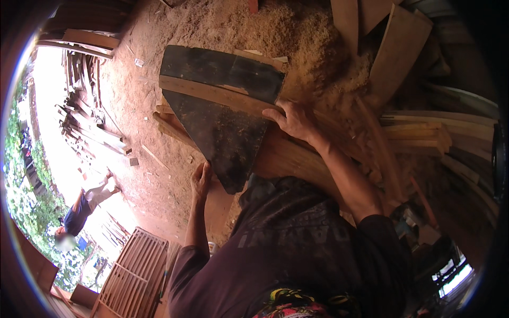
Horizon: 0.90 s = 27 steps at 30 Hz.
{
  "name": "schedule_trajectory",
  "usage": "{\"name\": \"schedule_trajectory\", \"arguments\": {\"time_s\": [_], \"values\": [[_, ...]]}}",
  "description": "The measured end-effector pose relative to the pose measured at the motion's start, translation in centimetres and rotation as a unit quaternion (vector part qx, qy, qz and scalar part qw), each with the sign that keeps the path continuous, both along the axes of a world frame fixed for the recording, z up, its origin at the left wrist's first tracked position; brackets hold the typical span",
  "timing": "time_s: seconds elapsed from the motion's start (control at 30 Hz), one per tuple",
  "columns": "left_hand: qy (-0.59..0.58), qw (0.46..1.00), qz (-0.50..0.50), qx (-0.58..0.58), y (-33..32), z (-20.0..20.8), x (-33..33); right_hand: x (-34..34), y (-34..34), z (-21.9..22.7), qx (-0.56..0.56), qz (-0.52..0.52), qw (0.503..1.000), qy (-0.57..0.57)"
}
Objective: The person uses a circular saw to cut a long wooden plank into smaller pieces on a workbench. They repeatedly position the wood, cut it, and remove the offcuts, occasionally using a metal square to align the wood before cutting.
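Note:
A large dark board (220,124), narrowing toward my body, lies in front of me with sawdust specks on its face. A lighter wooden strip (212,94) crosses it from the left edge to the right. My left hand (200,180) grips the board's lower left edge, fingers closed and partly hidden beneath it. At the right edge, beside the strip's end, is my right hand (294,121). Its thumb lies over the surface while the other fingers curl at the edge, partly hidden. Whether this hand also pinches the strip is unclear.
Sawdust (297,32) is heaped beyond the board. Wide planks (400,50) lean at the far right, with stacked timber (413,138) nearer. Scrap wood (87,111) lies left, where a person (79,212) bends outdoors. A slatted wooden frame (132,270) stands at the lower left.

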State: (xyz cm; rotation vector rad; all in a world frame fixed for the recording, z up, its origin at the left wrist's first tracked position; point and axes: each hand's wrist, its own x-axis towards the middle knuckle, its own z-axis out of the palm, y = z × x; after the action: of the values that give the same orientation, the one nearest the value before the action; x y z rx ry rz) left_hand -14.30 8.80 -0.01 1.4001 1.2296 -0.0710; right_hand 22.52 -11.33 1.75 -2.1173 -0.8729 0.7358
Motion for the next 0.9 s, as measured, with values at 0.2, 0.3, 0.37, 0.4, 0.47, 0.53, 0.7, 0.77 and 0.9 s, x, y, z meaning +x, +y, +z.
{"name": "schedule_trajectory", "arguments": {"time_s": [0.2,0.3,0.37,0.4,0.47,0.53,0.7,0.77,0.9], "values": [[0.003,1.0,0.009,-0.004,-0.1,0.1,0.2,0.0,0.1,0.0,-0.029,0.007,1.0,-0.004],[-0.002,1.0,0.017,-0.006,-0.2,-0.1,0.1,0.2,0.2,0.5,-0.044,0.014,0.999,0.022],[0.001,1.0,0.023,-0.005,-0.3,-0.3,0.0,0.3,0.2,0.0,-0.047,0.015,0.998,0.03],[0.009,1.0,0.024,-0.003,-0.3,-0.4,-0.1,0.2,0.1,-0.3,-0.049,0.016,0.998,0.034],[0.014,1.0,0.022,-0.002,-0.2,-0.5,0.0,0.1,0.2,-0.7,-0.047,0.008,0.999,0.023],[0.011,1.0,0.018,-0.004,-0.2,-0.6,-0.2,-0.1,0.2,-0.9,-0.046,0.001,0.999,0.015],[-0.002,1.0,0.03,-0.002,-0.2,-1.6,-1.9,-0.2,0.6,0.4,-0.091,0.011,0.996,0.007],[0.024,0.992,0.008,0.125,-0.4,-1.0,-0.9,-0.2,0.8,0.6,-0.099,0.017,0.995,0.011],[0.021,0.902,-0.089,0.422,-3.1,1.5,4.7,-0.7,0.9,1.2,-0.11,0.001,0.994,0.009]]}}
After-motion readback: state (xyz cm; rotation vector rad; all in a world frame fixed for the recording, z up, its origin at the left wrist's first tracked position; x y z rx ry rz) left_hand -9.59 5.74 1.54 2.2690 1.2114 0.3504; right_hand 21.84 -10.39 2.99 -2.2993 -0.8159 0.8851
